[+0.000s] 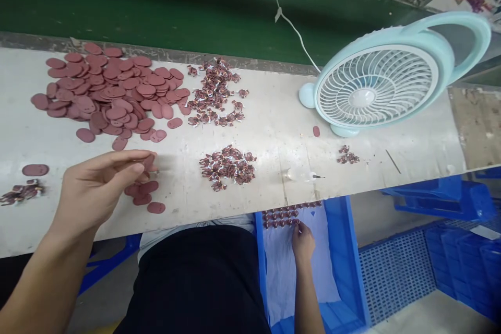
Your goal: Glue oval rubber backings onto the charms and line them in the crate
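My left hand [96,185] is closed above the near table edge, pinching a reddish-brown oval disc [148,162] between thumb and fingers. A few more oval discs [142,199] lie just below those fingertips, and a big heap of them [113,91] spreads behind. My right hand [303,242] reaches down into a blue crate [344,250] lined with pale cloth. Its fingers are pinched at the end of a row of small brown figures [281,215], apparently on one of them; the fingertips partly hide it. Small brown figurines lie in a near pile [228,167] and a far pile [215,91].
A light-blue fan [376,83] stands at the table's right, its white cord running back. Near it are a small bottle with a dark thin tip [299,174], a single disc [316,131] and a few figurines [347,155]. Blue crates [462,261] stand on the floor at right.
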A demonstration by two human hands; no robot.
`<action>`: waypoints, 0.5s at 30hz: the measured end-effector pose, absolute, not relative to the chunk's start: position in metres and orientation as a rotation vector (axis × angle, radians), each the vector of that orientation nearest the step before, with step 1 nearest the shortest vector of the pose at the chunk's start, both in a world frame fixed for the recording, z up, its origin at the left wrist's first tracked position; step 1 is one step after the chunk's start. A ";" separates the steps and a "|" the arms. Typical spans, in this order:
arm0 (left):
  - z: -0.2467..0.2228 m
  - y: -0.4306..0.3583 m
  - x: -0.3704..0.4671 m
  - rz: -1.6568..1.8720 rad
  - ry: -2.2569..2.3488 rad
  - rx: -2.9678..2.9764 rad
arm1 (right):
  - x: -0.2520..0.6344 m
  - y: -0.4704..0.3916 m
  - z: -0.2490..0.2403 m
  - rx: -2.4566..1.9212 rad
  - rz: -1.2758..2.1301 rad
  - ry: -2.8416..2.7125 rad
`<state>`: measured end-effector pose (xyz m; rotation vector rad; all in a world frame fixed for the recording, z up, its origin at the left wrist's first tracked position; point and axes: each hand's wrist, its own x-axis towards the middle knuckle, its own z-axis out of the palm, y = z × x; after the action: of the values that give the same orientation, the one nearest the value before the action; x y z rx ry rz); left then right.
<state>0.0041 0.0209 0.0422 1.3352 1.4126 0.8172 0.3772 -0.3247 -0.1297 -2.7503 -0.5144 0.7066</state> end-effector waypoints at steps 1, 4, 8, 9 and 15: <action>0.042 0.019 0.002 0.800 1.371 1.233 | 0.376 -0.324 -0.130 -2.766 0.697 -0.523; 0.037 0.015 0.000 0.760 1.275 0.974 | 0.373 -0.319 -0.129 -2.804 0.672 -0.523; 0.034 0.015 0.005 0.760 1.230 0.769 | 0.370 -0.308 -0.123 -2.817 0.659 -0.473; 0.034 0.015 0.006 0.752 1.220 0.727 | 0.370 -0.305 -0.122 -2.814 0.661 -0.451; 0.036 0.010 0.006 0.729 1.127 0.592 | 0.375 -0.286 -0.093 -2.667 0.513 -0.325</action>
<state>0.0059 0.0100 0.0355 0.5916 1.1270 0.7287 0.3748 -0.2865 -0.0928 -2.6667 -0.3249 0.5128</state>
